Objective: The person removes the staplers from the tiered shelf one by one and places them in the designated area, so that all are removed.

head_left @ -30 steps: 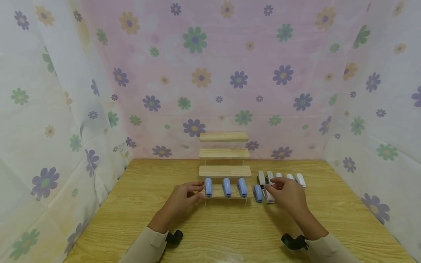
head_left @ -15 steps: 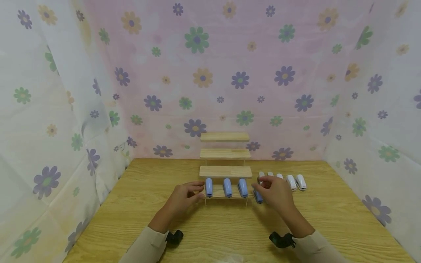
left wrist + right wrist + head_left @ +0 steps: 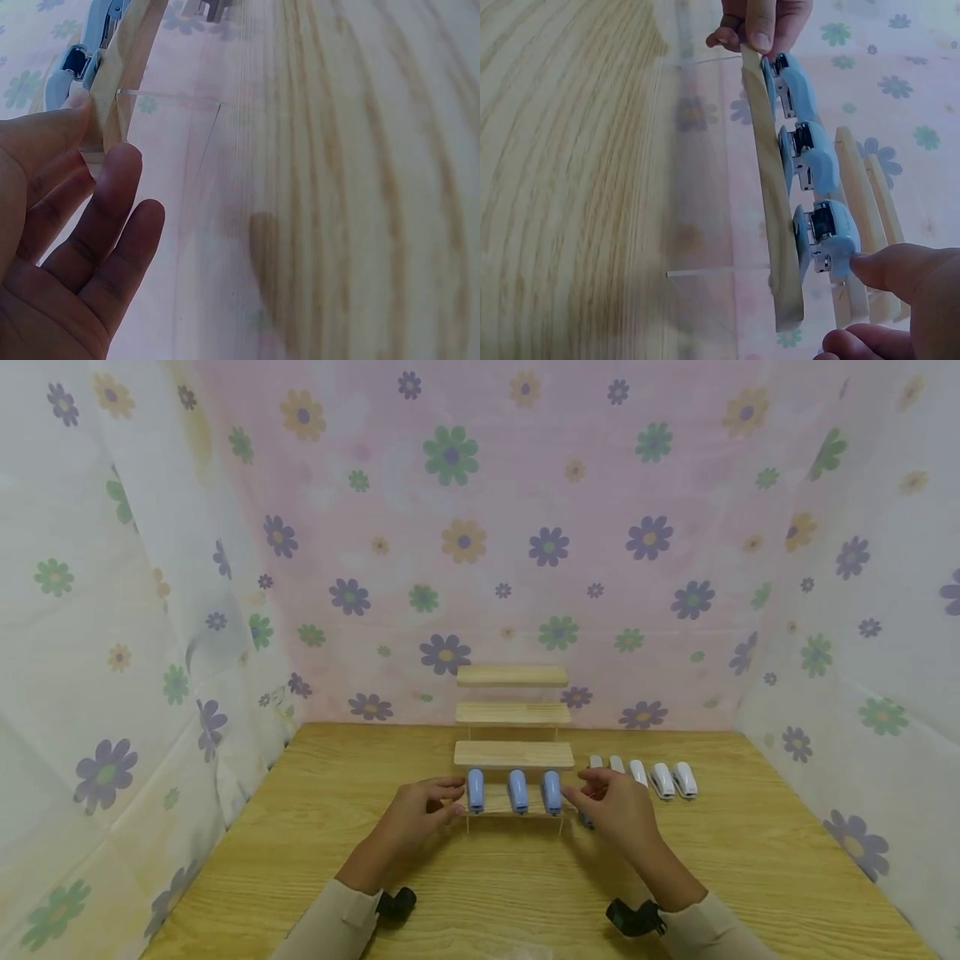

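Three light-blue staplers [image 3: 517, 791] stand in a row on the lowest step of a wooden tiered display rack [image 3: 513, 753]. My left hand [image 3: 420, 810] holds the left end of that step, thumb and fingers on either side in the right wrist view. My right hand [image 3: 618, 810] is beside the rightmost blue stapler [image 3: 836, 232]; its thumb [image 3: 889, 266] touches that stapler's side, and the other fingers are loosely bent with nothing between them. Another blue stapler [image 3: 587, 820] shows partly under the right hand. In the left wrist view, a blue stapler [image 3: 64, 75] sits near the left thumb.
Several white or pale staplers [image 3: 662, 781] line up on the table behind and right of my right hand. The rack's upper steps [image 3: 512, 676] rise toward the flowered cloth backdrop [image 3: 495, 485]. Clear thin supports [image 3: 716, 271] carry the lowest step.
My right hand has moved left from over the pale staplers to the rightmost blue stapler on the rack, which now stands slightly straighter. The left hand has stayed at the rack's end.
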Demonstrator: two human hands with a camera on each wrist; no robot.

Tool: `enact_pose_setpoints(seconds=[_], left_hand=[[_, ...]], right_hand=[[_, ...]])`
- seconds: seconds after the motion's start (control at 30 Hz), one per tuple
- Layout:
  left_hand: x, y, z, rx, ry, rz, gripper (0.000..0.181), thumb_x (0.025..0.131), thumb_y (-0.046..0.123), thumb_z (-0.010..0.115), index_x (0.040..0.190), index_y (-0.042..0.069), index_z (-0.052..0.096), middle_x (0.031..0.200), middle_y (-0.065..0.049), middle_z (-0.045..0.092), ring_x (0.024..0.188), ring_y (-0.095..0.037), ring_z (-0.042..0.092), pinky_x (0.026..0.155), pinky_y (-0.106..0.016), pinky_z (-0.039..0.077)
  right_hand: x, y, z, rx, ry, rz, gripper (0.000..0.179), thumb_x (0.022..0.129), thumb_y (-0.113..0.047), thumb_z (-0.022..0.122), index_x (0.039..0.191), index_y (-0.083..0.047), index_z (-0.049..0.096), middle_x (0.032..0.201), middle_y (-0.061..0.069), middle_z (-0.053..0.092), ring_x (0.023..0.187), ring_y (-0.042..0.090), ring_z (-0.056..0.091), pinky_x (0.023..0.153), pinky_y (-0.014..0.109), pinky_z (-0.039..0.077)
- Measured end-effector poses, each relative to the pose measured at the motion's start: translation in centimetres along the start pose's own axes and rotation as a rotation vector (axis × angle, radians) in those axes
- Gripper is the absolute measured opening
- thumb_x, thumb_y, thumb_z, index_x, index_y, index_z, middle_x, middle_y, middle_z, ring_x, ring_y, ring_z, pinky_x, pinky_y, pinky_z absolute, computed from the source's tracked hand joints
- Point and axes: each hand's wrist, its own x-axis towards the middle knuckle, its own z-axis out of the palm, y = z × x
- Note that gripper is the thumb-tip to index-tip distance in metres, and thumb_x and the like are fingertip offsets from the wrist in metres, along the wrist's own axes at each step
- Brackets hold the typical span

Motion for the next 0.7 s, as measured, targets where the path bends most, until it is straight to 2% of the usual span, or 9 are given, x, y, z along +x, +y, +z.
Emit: enact_pose_setpoints(seconds=[0.23, 0.37, 0.47, 0.7], left_hand=[[0.0, 0.0, 0.1, -0.045, 0.000, 0.006, 0.043, 0.100, 0.030, 0.069, 0.138, 0.009, 0.067, 0.152, -0.001, 0.057, 0.128, -0.023, 0.064, 0.087, -0.021, 0.059], [0.0, 0.0, 0.1, -0.019, 0.003, 0.006, 0.043, 0.100, 0.031, 0.069, 0.138, 0.010, 0.067, 0.152, 0.000, 0.057, 0.132, -0.024, 0.061, 0.087, -0.021, 0.059], [0.0, -0.1, 0.1, -0.004, 0.003, 0.008, 0.043, 0.100, 0.031, 0.069, 0.138, 0.010, 0.067, 0.152, 0.000, 0.057, 0.132, -0.024, 0.060, 0.086, -0.021, 0.058], [0.1, -0.1, 0.1, 0.032, 0.010, 0.028, 0.043, 0.100, 0.030, 0.069, 0.138, 0.010, 0.067, 0.152, -0.001, 0.058, 0.129, -0.023, 0.063, 0.087, -0.022, 0.059]], right_hand=[[-0.3, -0.4, 0.7, 0.019, -0.014, -0.002, 0.052, 0.090, -0.052, 0.078, 0.122, -0.010, 0.076, 0.094, -0.003, 0.074, 0.084, 0.014, 0.070, 0.071, 0.034, 0.059], [-0.5, -0.6, 1.0, 0.042, -0.043, 0.005, 0.058, 0.088, -0.054, 0.079, 0.125, -0.010, 0.075, 0.096, -0.004, 0.074, 0.086, 0.012, 0.069, 0.071, 0.033, 0.059], [-0.7, -0.6, 1.3, 0.041, -0.044, -0.002, 0.055, 0.087, -0.052, 0.081, 0.124, -0.011, 0.076, 0.093, -0.005, 0.074, 0.084, 0.011, 0.068, 0.070, 0.032, 0.058], [-0.9, -0.7, 1.7, 0.016, -0.038, -0.053, 0.056, 0.083, -0.055, 0.084, 0.122, -0.016, 0.076, 0.087, -0.009, 0.073, 0.079, 0.008, 0.067, 0.064, 0.029, 0.055]])
